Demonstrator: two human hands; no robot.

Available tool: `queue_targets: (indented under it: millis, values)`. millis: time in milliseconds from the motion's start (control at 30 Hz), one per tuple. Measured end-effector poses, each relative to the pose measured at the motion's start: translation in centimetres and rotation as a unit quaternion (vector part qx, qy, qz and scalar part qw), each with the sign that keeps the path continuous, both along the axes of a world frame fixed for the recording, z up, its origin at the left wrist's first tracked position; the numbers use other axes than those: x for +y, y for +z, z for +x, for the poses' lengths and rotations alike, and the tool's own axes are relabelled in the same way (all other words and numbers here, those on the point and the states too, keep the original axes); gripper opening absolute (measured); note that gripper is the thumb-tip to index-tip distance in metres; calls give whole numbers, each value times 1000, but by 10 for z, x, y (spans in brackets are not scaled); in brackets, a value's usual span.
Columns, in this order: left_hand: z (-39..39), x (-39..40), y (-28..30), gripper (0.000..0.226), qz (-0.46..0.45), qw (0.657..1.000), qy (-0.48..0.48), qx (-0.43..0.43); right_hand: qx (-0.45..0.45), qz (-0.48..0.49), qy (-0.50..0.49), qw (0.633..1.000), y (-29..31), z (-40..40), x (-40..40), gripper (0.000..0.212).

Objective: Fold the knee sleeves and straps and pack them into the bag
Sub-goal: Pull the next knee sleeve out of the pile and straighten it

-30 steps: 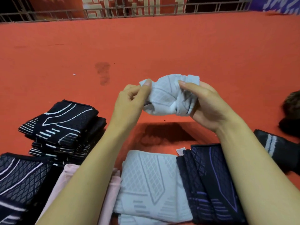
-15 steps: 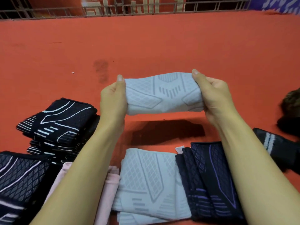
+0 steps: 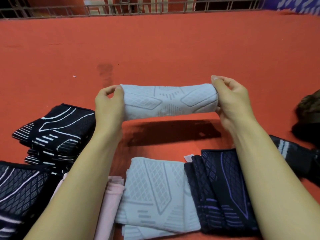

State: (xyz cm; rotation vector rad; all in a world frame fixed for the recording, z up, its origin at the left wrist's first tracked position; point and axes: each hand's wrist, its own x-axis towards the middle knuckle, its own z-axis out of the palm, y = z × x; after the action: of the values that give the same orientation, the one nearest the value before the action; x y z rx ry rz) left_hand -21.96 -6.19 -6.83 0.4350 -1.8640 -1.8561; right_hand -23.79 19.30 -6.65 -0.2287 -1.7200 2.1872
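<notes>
A light grey knee sleeve (image 3: 169, 101) with a darker grey pattern hangs stretched sideways above the red floor. My left hand (image 3: 108, 104) pinches its left end and my right hand (image 3: 230, 99) pinches its right end. Its shadow falls on the floor below. Near me lie folded sleeves: a light grey stack (image 3: 155, 196), a black one with purple lines (image 3: 223, 189), a pink one (image 3: 112, 201) partly under my left forearm, and black-and-white stacks (image 3: 55, 132) at the left. No bag is visible.
The red carpeted floor (image 3: 173, 45) stretches far ahead to a metal railing (image 3: 138, 7). A black strap with white stripes (image 3: 294, 153) lies at the right. A dark bundle (image 3: 310, 111) sits at the right edge. More black patterned sleeves (image 3: 19, 193) fill the lower left.
The grey sleeve was bunched between my hands a second ago. My hands have moved apart and pulled it out flat and wide.
</notes>
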Motion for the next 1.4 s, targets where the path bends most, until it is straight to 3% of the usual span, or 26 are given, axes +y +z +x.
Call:
queue_targets:
  millis: [100,167,267,367,433,500,667,700,767,833,900,1000,1133,1200,1233,1333,1400]
  values:
    - [0,1,-1,24,-3,1000,-13,10,13,34,37,999,2,0,-1,12]
    - [2,0,-1,28,0,1000,-28,8,4,166,79,983,-3,-1,1,27]
    - [4,-2,3,35,11,998,-61,7,-11,410,146,900,-13,2,0,49]
    - [3,-4,2,41,-6,996,-87,14,-4,488,179,855,-15,10,-1,62]
    - [4,-7,-3,45,-110,990,-89,20,-3,540,174,824,-15,11,0,64]
    - [3,-9,-9,48,-228,969,-98,17,8,584,142,799,-16,7,2,54]
    - [5,-4,-14,29,-387,903,-150,-109,42,612,91,784,-13,5,5,33]
    - [7,-1,-12,32,-398,888,-174,-149,56,609,80,787,-12,6,5,25]
    - [12,5,-10,63,-395,868,-202,-223,90,559,66,822,-11,4,4,8]
    - [17,12,-5,78,-371,866,-210,-260,118,473,55,872,-7,4,3,17]
    - [16,15,-6,71,-401,866,-224,-198,139,408,44,901,-1,7,1,25]
    - [14,9,-7,70,-441,868,-223,-55,159,404,7,901,1,7,-2,32]
    - [22,12,7,58,-302,936,-182,4,104,429,-66,895,1,6,1,51]
    - [26,12,15,52,-140,956,-251,-50,26,420,-100,902,0,2,5,49]
    - [28,12,19,49,-73,948,-296,-93,-8,395,-101,913,0,2,7,47]
    - [32,14,24,37,-10,908,-379,-177,-31,170,-10,985,4,6,7,36]
    - [33,16,23,38,4,895,-401,-197,-37,13,48,998,9,8,6,25]
